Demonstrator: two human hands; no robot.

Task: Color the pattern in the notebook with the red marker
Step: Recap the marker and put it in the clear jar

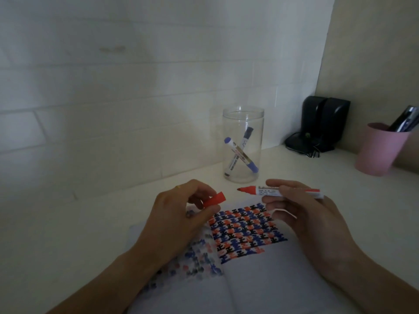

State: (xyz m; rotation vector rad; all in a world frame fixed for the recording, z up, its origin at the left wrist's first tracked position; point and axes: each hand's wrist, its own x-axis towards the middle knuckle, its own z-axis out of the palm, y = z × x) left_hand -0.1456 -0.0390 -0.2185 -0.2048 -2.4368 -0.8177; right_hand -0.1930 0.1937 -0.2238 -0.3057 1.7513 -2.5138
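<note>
An open notebook lies on the table in front of me. Its right page carries a pattern of small red, blue and black shapes; faint bleed-through marks show on the left page. My right hand holds the uncapped red marker level above the page's top edge, tip pointing left. My left hand pinches the red cap between thumb and fingers, a short gap from the marker's tip.
A clear plastic jar with a blue and a black marker stands just beyond my hands. A pink cup with pens sits at the right, black speakers in the back corner. A tiled wall runs behind the table.
</note>
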